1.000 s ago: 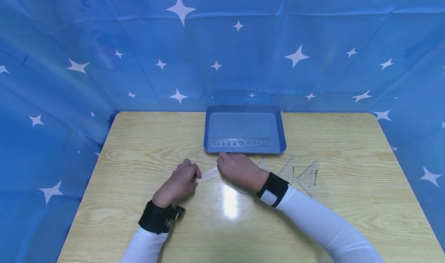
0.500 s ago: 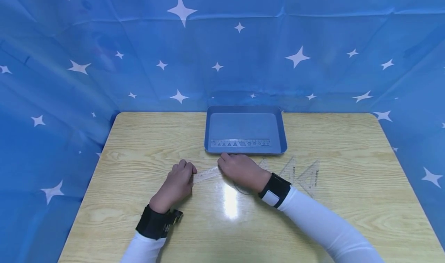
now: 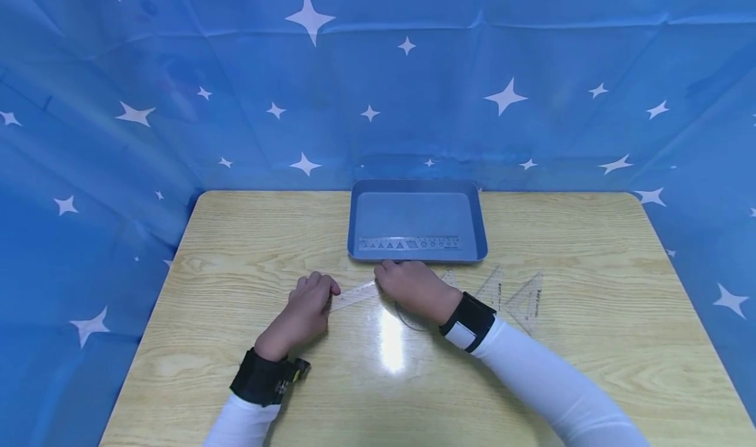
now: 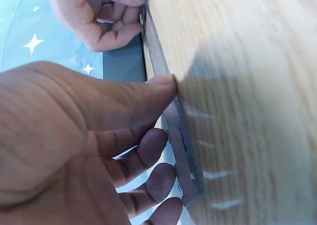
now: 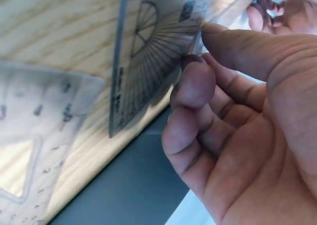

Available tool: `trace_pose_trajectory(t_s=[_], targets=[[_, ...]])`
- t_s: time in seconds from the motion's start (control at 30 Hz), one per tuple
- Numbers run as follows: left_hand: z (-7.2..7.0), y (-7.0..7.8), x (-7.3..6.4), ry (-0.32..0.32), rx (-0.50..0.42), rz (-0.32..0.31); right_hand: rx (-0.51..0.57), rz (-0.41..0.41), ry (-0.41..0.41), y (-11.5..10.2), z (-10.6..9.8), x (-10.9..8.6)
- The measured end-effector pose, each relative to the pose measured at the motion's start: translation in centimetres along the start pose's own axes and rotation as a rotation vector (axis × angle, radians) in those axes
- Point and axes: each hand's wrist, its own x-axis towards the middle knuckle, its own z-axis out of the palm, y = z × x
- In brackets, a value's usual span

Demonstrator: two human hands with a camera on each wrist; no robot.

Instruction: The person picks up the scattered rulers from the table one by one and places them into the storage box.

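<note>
A clear plastic ruler (image 3: 356, 295) spans the gap between my two hands, low over the table and slanting up to the right. My left hand (image 3: 305, 306) pinches its left part, and in the left wrist view the thumb presses on the ruler's edge (image 4: 184, 150) with the fingertips along the other side. At the right end my right hand (image 3: 416, 291) pinches the ruler between thumb and forefinger, just in front of the tray. A clear protractor (image 5: 153, 46) lies by the right hand, partly hidden beneath it in the head view.
A blue tray (image 3: 413, 207) stands at the table's back edge, holding another clear ruler (image 3: 410, 243) with cut-out shapes. Right of the right hand lie clear set squares (image 3: 524, 300), one partly hidden by the wrist. A starry blue cloth (image 3: 378, 73) hangs behind the table.
My left hand has slid a little left along the ruler, then slightly right again. The right hand has shifted slightly right, still pinching its end.
</note>
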Motion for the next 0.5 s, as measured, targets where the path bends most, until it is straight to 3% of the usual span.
trace_pose_trajectory(t_s=[0.17, 0.3, 0.5], targets=[[0.43, 0.54, 0.13, 0.031, 0.026, -0.053, 0.033, 0.006, -0.057, 0.15, -0.54, 0.07], [0.73, 0.92, 0.11, 0.07, 0.073, -0.05, 0.072, 0.006, -0.089, 0.3, -0.91, 0.09], [0.51, 0.92, 0.22, 0.029, 0.039, -0.042, 0.138, 0.021, -0.103, 0.5, -0.75, -0.16]])
